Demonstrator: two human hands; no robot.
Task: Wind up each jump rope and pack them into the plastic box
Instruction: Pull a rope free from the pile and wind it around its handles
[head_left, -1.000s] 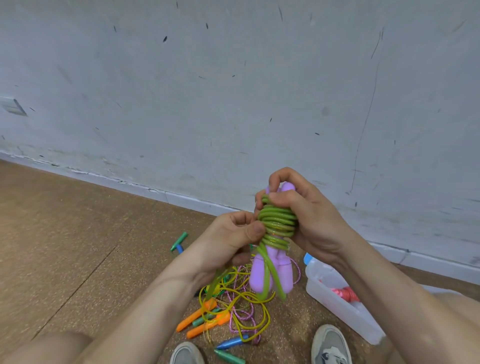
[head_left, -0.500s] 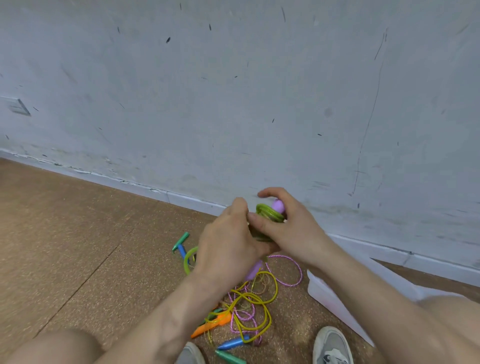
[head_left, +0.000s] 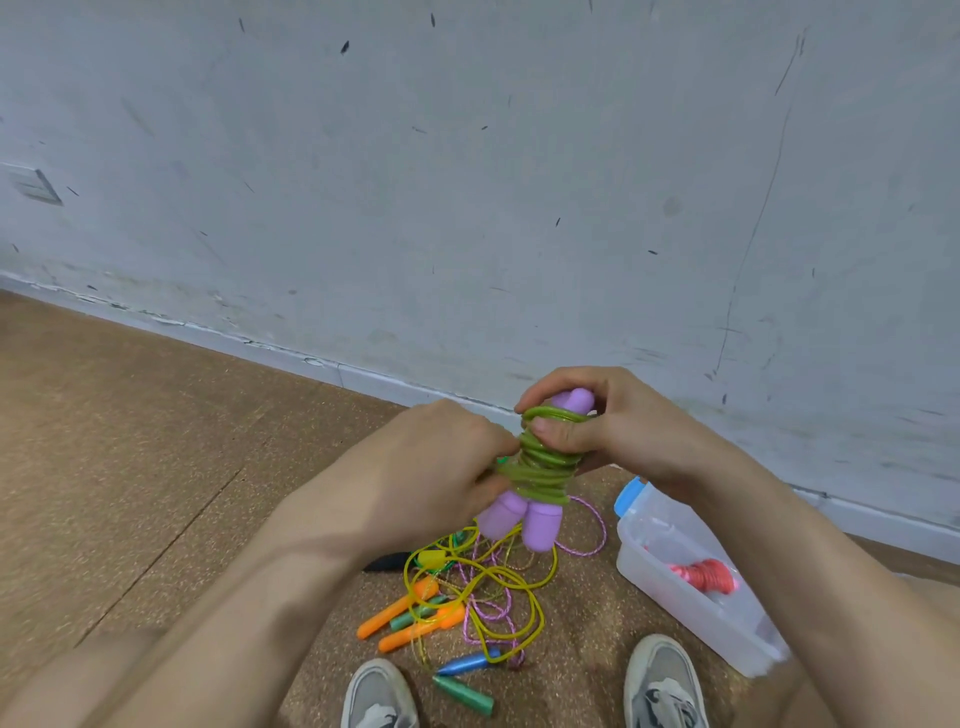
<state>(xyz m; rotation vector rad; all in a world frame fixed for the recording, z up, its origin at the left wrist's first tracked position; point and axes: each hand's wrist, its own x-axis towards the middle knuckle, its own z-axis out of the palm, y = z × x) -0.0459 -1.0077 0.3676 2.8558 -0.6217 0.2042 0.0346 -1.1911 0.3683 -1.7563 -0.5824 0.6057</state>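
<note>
Two hands meet over a green jump rope (head_left: 540, 462) whose cord is coiled tightly round its pair of lilac handles (head_left: 524, 517), held upright above the cork floor (head_left: 156, 467). The right hand (head_left: 608, 426) is clamped on the upper part of the bundle, thumb pressed across the coils, with the handle tips showing above the fingers. The left hand (head_left: 436, 478) is closed against the coils from the other side, its fingertips hidden behind the cord. Below lies a loose tangle of yellow and pink ropes (head_left: 488, 587) with orange, green and blue handles, just ahead of two grey shoes (head_left: 662, 686). To the right on the floor stands the clear plastic box (head_left: 670, 592), with a wound red rope (head_left: 706, 574) inside it.
</note>
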